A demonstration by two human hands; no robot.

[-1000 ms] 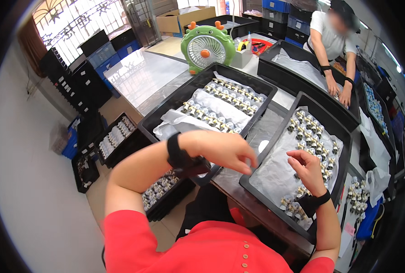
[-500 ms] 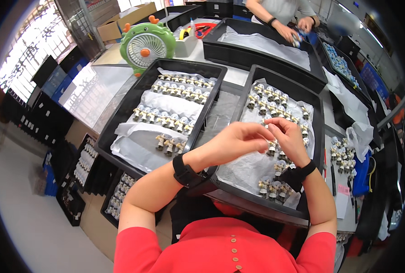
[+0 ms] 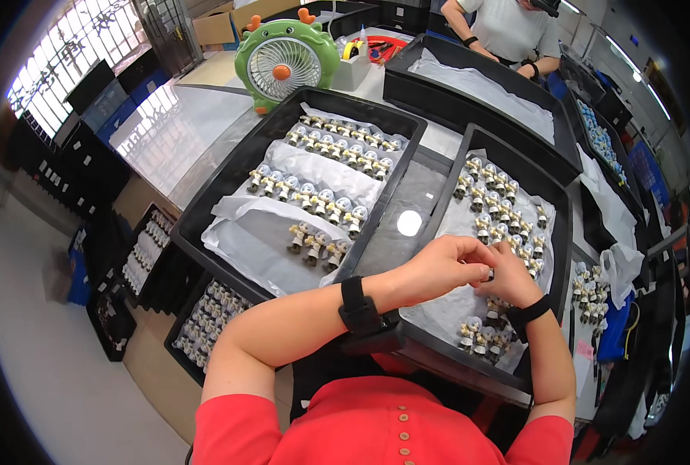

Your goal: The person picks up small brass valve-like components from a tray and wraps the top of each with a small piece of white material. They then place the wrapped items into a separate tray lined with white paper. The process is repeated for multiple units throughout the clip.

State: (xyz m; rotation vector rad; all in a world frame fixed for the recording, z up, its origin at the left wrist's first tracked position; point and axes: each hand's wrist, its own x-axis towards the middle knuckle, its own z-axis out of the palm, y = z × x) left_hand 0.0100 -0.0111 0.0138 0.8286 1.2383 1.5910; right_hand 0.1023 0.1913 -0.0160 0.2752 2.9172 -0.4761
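The likeliest trouble is at the right wristband [image 3: 533, 308]: it sits just beside the near cluster of small figurines [image 3: 482, 341], so a dip of that wrist could topple them. A loose pinch could also drop the small dark piece [image 3: 490, 274] at the fingertips onto the upper rows of figurines [image 3: 494, 203], and a dragging palm could pull the white liner [image 3: 430, 314] and upset whatever stands on it.

Both hands meet over the middle of the right black tray [image 3: 566, 240], whose near edge lies along the front edge of the counter [image 3: 415, 182]. The left hand [image 3: 446, 267] comes across the tray's left edge, forearm angled rightward, fingers curled with their tips together. The right hand [image 3: 512, 275] bends inward from the tray's near right corner, its fingers turned down against the left's. The piece is mostly hidden between them; I cannot tell which fingers clamp it.
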